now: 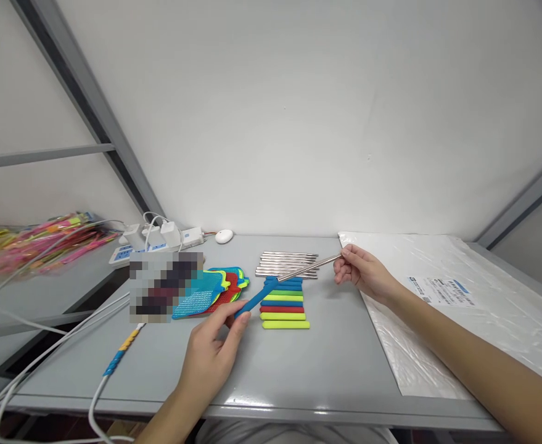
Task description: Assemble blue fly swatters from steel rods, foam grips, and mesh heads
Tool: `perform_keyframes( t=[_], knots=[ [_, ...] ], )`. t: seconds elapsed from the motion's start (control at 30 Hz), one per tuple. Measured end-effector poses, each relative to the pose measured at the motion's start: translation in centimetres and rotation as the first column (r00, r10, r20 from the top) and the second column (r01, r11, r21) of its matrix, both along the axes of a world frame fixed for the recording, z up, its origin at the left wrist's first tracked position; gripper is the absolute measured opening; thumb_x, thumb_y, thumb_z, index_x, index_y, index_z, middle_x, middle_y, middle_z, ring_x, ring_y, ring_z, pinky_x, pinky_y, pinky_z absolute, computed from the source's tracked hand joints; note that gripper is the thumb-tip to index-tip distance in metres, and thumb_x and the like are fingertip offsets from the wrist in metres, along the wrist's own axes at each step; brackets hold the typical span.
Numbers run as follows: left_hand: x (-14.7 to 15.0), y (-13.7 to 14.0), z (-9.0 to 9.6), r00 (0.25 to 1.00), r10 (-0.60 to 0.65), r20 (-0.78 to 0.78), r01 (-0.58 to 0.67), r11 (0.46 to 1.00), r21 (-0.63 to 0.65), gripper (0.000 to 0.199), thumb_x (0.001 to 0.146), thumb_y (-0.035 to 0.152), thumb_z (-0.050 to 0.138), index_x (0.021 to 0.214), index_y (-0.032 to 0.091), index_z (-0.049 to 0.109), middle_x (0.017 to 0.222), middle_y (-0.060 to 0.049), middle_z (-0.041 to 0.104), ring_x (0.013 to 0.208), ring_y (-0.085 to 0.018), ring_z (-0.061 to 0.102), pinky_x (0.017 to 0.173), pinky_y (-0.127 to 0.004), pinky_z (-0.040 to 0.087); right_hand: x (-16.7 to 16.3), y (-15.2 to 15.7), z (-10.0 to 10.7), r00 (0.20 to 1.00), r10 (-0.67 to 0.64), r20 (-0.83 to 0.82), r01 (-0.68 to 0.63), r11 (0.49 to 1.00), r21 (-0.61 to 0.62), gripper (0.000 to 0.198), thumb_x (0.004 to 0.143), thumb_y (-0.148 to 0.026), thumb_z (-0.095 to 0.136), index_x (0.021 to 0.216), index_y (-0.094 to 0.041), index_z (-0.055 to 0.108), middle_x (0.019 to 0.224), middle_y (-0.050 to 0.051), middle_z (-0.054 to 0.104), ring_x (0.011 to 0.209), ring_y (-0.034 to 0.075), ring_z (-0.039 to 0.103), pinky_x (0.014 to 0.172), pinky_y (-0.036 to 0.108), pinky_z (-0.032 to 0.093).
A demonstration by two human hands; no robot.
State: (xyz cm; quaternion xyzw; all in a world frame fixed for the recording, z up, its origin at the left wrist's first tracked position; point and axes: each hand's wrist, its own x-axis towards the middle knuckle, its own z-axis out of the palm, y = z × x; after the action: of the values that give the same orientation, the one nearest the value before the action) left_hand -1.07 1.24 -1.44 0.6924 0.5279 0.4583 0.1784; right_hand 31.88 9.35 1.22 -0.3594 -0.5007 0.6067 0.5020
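Grey tabletop [298,370] against a white wall [298,111] carries our work. Our left hand [215,351] pinches a blue foam handle [254,300], while our right hand's [363,271] grip closes on the thin steel rod [310,267] entering it. Beneath lie stacked coloured foam handles [283,305], more steel rods [287,260] and mesh swatter heads [210,293]. A clear plastic-wrapped sheet [460,296] lies right.

I see a blue handle [256,300] on a silver rod [308,268]. Beside it, the stacked grips [283,303] run blue, lime, blue, red, yellow. The mesh swatter heads [215,291] show blue, yellow-green, red. The table [298,370] is grey, and the plastic sheet [474,308] is white.
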Motion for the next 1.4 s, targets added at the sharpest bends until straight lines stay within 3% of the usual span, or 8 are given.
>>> perform_keyframes(
  t=[0.33,0.63,0.8,0.93,1.03,1.1,1.23,1.4],
  knots=[
    [0.1,0.0,0.1,0.998,-0.024,-0.063,0.027,0.999,0.044,0.025,0.089,0.036,0.058,0.109,0.023,0.068,0.1,-0.004,0.071,0.079,-0.017,0.066,0.059,-0.022,0.051,0.0,-0.5,0.6,1.0,0.005,0.012,-0.005,1.0,0.019,0.026,0.087,-0.044,0.063,0.084,-0.022,0.049,0.075,0.002,0.07,0.064,0.016,0.069,0.06,0.028,0.053],
    [-0.2,-0.3,0.2,0.999,-0.049,0.008,0.049,0.995,-0.089,0.028,0.088,0.04,0.057,0.105,0.021,0.068,0.082,-0.004,0.072,0.071,-0.018,0.067,0.055,-0.023,0.052,-3.8,-3.3,-0.7,0.951,0.293,0.101,-0.293,0.956,-0.019,0.027,0.092,-0.047,0.054,0.085,-0.022,0.046,0.081,0.005,0.071,0.072,0.018,0.069,0.061,0.03,0.052],
    [0.3,0.0,1.2,0.981,-0.048,0.188,0.068,0.993,-0.098,0.024,0.089,0.038,0.056,0.102,0.02,0.066,0.086,-0.005,0.071,0.083,-0.02,0.068,0.08,-0.032,0.053,-3.4,-3.4,-0.4,0.911,0.274,0.308,-0.303,0.951,0.052,0.024,0.095,-0.043,0.051,0.085,-0.021,0.049,0.078,0.003,0.069,0.065,0.013,0.063,0.063,0.028,0.048],
    [1.0,0.6,2.4,0.804,-0.041,0.593,0.082,0.996,-0.042,0.02,0.092,0.034,0.052,0.099,0.019,0.061,0.102,-0.008,0.069,0.096,-0.022,0.066,0.09,-0.04,0.051,-3.6,-4.2,-0.1,0.858,0.26,0.443,-0.324,0.943,0.073,0.017,0.092,-0.037,0.055,0.084,-0.022,0.054,0.075,0.001,0.066,0.071,0.015,0.061,0.07,0.03,0.047],
    [1.7,1.0,3.4,0.613,-0.058,0.788,0.088,0.996,0.004,0.014,0.092,0.031,0.05,0.093,0.019,0.057,0.09,-0.004,0.067,0.084,-0.019,0.067,0.083,-0.04,0.054,-4.0,-5.0,0.2,0.779,0.186,0.599,-0.329,0.934,0.138,0.013,0.092,-0.033,0.054,0.085,-0.024,0.056,0.076,0.001,0.064,0.073,0.016,0.059,0.068,0.03,0.045],
    [2.2,1.2,4.1,0.556,-0.074,0.828,0.088,0.996,0.03,0.011,0.091,0.029,0.05,0.088,0.019,0.055,0.082,-0.001,0.064,0.077,-0.016,0.064,0.079,-0.036,0.053,-4.2,-5.4,0.3,0.72,0.118,0.684,-0.344,0.917,0.203,0.012,0.094,-0.033,0.05,0.088,-0.025,0.057,0.077,0.001,0.063,0.072,0.017,0.057,0.063,0.03,0.043],
    [2.7,1.8,5.3,0.633,-0.134,0.762,0.108,0.991,0.085,0.014,0.092,0.028,0.049,0.085,0.019,0.056,0.077,0.0,0.06,0.073,-0.014,0.061,0.076,-0.032,0.05,-4.1,-5.7,0.2,0.688,0.003,0.726,-0.332,0.891,0.311,0.014,0.097,-0.035,0.044,0.096,-0.027,0.056,0.074,0.0,0.058,0.065,0.016,0.051,0.058,0.029,0.039],
    [3.1,3.0,6.3,0.858,-0.15,0.491,0.109,0.988,0.111,0.016,0.092,0.033,0.05,0.09,0.019,0.058,0.082,-0.001,0.061,0.075,-0.014,0.059,0.07,-0.027,0.048,-3.3,-5.2,0.6,0.814,-0.155,0.56,-0.115,0.901,0.417,0.013,0.097,-0.037,0.045,0.096,-0.026,0.051,0.068,-0.003,0.054,0.062,0.014,0.051,0.06,0.028,0.04]
  ],
)
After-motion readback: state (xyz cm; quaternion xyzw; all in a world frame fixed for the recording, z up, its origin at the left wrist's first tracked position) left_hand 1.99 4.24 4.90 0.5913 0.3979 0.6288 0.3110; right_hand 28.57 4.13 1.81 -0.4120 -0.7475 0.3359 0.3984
